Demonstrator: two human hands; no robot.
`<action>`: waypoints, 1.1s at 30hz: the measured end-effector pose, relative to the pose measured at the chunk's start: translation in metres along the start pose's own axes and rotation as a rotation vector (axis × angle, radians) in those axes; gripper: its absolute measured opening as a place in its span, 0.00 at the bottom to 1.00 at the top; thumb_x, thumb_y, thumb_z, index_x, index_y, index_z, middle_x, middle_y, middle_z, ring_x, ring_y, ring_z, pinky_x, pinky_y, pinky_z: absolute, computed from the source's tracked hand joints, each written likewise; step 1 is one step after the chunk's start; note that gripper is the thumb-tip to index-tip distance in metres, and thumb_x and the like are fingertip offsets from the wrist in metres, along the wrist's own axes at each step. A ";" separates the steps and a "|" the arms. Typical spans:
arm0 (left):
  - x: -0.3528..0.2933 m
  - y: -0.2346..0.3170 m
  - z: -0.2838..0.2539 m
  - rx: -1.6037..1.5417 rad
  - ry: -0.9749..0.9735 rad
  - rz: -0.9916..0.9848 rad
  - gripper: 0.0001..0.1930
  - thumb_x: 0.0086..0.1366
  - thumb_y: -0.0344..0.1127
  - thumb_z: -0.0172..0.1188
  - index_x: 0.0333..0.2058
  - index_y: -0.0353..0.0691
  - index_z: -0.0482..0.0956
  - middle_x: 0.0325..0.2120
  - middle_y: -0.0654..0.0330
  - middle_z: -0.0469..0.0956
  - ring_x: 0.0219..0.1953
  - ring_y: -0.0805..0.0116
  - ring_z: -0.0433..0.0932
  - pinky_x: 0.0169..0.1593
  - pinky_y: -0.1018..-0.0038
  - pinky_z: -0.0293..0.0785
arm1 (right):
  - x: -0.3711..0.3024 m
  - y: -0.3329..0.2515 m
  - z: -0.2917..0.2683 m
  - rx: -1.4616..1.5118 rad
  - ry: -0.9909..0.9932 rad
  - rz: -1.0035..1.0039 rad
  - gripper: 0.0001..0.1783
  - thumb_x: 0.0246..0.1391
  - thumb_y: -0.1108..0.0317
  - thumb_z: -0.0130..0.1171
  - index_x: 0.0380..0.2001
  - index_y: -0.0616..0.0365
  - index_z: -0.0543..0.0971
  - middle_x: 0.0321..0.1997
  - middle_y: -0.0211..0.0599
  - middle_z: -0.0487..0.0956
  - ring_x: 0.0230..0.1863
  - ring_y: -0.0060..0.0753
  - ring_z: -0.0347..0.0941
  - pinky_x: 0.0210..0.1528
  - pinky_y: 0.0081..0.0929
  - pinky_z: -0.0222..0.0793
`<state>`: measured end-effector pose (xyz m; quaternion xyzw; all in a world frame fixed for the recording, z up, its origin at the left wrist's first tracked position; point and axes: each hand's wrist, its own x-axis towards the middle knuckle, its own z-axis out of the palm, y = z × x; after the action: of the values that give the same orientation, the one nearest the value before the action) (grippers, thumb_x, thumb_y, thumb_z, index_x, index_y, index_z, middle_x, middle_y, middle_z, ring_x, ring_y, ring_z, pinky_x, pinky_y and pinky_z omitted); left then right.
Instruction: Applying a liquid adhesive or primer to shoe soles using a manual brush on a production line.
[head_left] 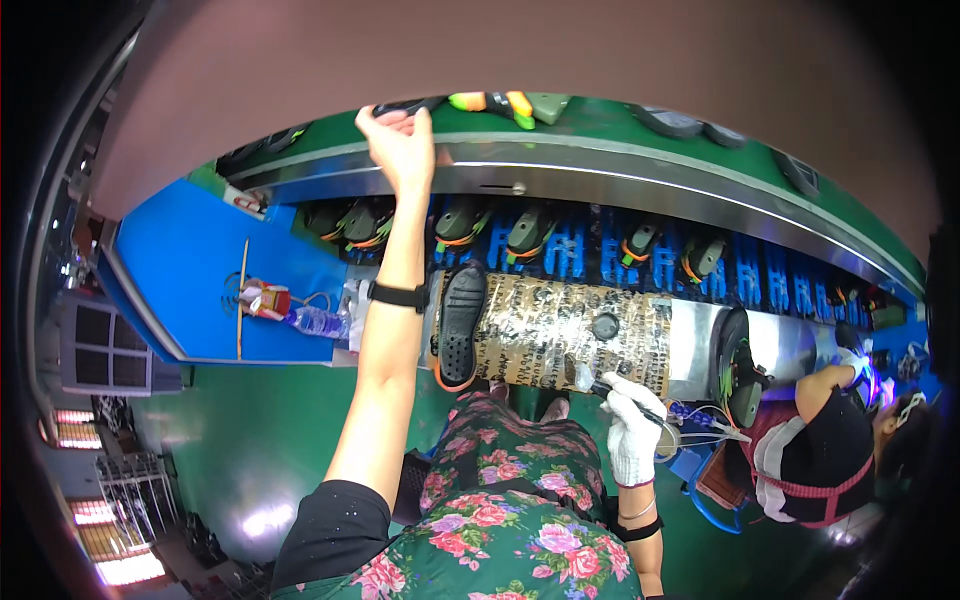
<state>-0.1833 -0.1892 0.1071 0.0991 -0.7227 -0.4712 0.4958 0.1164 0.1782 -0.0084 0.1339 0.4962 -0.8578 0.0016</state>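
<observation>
My bare left hand [400,150] reaches up to the green conveyor belt [590,150], its fingers closed around a dark shoe [408,106] that is partly cut off by the dark overhang. In a white knitted glove, my right hand [632,430] grips a brush [640,404] with a dark handle and pale tip over the near edge of the bench. A black clog [461,325] with an orange strap lies lengthwise at the left end of the tape-covered bench top [530,330]. Neither hand touches that clog.
Several dark clogs [530,232] with orange straps stand along a blue rack [610,260] under the belt. A round dark lump [606,326] sits on the bench. A blue table [190,280] is at left. Another person [815,450] works close on the right.
</observation>
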 end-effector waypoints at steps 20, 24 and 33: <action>-0.114 0.124 0.049 -0.641 -0.478 -0.107 0.21 0.66 0.28 0.67 0.56 0.36 0.74 0.53 0.53 0.75 0.53 0.63 0.78 0.57 0.67 0.76 | -0.004 -0.042 -0.040 0.186 0.198 -0.064 0.15 0.57 0.83 0.62 0.48 0.72 0.84 0.51 0.52 0.86 0.46 0.40 0.85 0.45 0.28 0.85; -0.080 0.097 -0.054 -0.212 -0.164 0.192 0.19 0.70 0.28 0.56 0.59 0.35 0.72 0.56 0.50 0.75 0.54 0.58 0.78 0.60 0.62 0.77 | 0.009 -0.056 -0.057 0.296 0.137 -0.096 0.16 0.60 0.82 0.59 0.51 0.72 0.83 0.52 0.51 0.85 0.51 0.42 0.84 0.51 0.30 0.84; -0.099 0.058 -0.119 -0.400 -0.532 -0.763 0.12 0.72 0.42 0.60 0.43 0.40 0.83 0.39 0.60 0.85 0.41 0.68 0.84 0.47 0.71 0.81 | -0.004 -0.114 -0.004 -0.237 -0.190 -0.408 0.15 0.55 0.86 0.61 0.46 0.70 0.83 0.56 0.61 0.82 0.57 0.52 0.82 0.55 0.37 0.83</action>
<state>-0.0193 -0.1670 0.0978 0.1358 -0.6320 -0.7569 0.0963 0.1059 0.2391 0.0876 -0.0513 0.6077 -0.7849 -0.1094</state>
